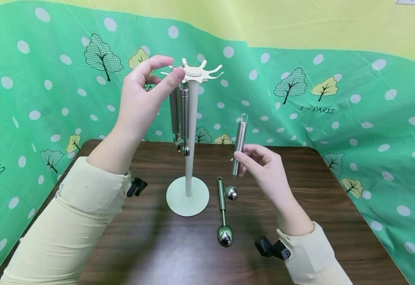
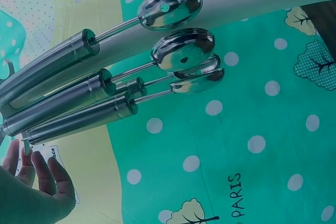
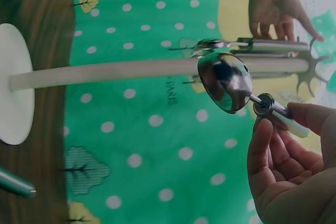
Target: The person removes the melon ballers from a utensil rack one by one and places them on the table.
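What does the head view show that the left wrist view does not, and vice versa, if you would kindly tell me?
Only the head view shows the right hand, its held scoop, the loose scoop on the table and the stand base.

Only the left wrist view lets four hanging scoops be counted; in the head view they overlap.

Both show the left hand, the pole, the printed cloth and some of the table.
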A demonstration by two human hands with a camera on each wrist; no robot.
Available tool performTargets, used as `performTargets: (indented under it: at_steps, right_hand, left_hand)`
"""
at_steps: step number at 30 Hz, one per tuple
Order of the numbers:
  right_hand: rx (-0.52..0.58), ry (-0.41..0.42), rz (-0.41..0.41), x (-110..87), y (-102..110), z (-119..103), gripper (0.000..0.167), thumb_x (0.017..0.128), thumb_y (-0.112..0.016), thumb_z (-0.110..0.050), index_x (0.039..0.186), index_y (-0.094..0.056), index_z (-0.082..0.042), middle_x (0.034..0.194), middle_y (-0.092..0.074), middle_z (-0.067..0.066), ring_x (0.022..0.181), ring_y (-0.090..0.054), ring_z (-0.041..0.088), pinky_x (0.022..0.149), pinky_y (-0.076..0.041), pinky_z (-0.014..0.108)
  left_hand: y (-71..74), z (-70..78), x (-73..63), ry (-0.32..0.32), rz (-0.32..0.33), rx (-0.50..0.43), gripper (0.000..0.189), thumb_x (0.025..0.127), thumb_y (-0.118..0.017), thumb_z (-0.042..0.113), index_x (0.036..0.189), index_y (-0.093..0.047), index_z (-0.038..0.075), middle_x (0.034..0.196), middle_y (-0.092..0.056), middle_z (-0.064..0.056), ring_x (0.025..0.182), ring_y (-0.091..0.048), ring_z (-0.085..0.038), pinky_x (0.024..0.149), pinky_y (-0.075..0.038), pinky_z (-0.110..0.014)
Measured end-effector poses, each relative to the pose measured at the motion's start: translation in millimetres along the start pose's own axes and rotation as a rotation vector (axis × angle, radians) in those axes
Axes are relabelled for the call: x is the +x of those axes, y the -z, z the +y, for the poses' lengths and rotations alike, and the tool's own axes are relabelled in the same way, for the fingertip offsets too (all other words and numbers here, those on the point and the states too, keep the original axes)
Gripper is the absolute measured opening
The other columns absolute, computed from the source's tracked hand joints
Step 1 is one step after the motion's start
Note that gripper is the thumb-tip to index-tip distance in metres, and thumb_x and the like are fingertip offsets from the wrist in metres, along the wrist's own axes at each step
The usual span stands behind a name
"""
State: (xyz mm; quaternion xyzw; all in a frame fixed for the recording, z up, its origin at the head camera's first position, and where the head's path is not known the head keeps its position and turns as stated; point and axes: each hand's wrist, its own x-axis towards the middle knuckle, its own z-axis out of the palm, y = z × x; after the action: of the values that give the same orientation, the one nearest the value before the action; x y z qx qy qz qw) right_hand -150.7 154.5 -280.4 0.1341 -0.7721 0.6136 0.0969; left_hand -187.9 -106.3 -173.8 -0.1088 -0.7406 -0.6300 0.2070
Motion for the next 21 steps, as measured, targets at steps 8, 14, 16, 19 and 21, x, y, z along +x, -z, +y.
performTargets:
  at_steps: [8,14,16,19,21]
  right_hand:
    - [0.036,-0.131,0.052,-19.5,3.6,32.4,0.021,0.094,-0.064,-0.006,0.105,-0.064,0.011,0.073,-0.068,-0.008,0.058,-0.06,0.009,0.058,-0.056,0.025]
    - [0.073,-0.232,0.105,-26.8,6.4,53.9,0.013,0.094,-0.065,-0.008,0.1,-0.067,0.004,0.07,-0.065,-0.006,0.058,-0.058,0.01,0.055,-0.054,0.025]
    - [0.078,-0.261,0.11,-28.3,7.6,60.2,0.01,0.094,-0.065,-0.008,0.099,-0.067,0.001,0.069,-0.063,-0.005,0.057,-0.058,0.01,0.054,-0.053,0.025]
    - [0.086,-0.304,0.113,-31.1,9.1,68.9,0.007,0.094,-0.065,-0.008,0.097,-0.068,-0.002,0.068,-0.062,-0.005,0.057,-0.057,0.009,0.053,-0.051,0.023]
    - [0.085,-0.328,0.115,-33.3,10.1,74.7,0.007,0.094,-0.065,-0.008,0.097,-0.068,-0.003,0.067,-0.062,-0.005,0.056,-0.057,0.009,0.052,-0.05,0.023]
  left_hand:
    - [-2.0,-0.6,-0.6,-0.022,0.021,0.018,0.037,0.087,-0.074,0.036,0.12,-0.069,0.02,0.132,-0.058,0.011,0.093,-0.048,-0.011,0.068,-0.041,-0.027]
    - [-2.6,-1.8,-0.6,-0.054,0.025,0.029,0.037,0.087,-0.073,0.034,0.12,-0.069,0.016,0.133,-0.059,0.01,0.091,-0.047,-0.01,0.069,-0.04,-0.026]
    - [-3.1,-1.9,-0.6,-0.055,0.025,0.029,0.037,0.088,-0.073,0.034,0.12,-0.069,0.016,0.133,-0.059,0.01,0.09,-0.047,-0.01,0.068,-0.039,-0.026]
    - [-3.8,-1.6,-0.8,-0.061,0.023,0.037,0.037,0.088,-0.072,0.034,0.119,-0.068,0.016,0.132,-0.059,0.01,0.089,-0.047,-0.01,0.066,-0.039,-0.026]
    - [-4.1,-1.1,-1.0,-0.064,0.021,0.046,0.036,0.088,-0.072,0.034,0.119,-0.068,0.016,0.131,-0.059,0.01,0.088,-0.047,-0.01,0.066,-0.039,-0.026]
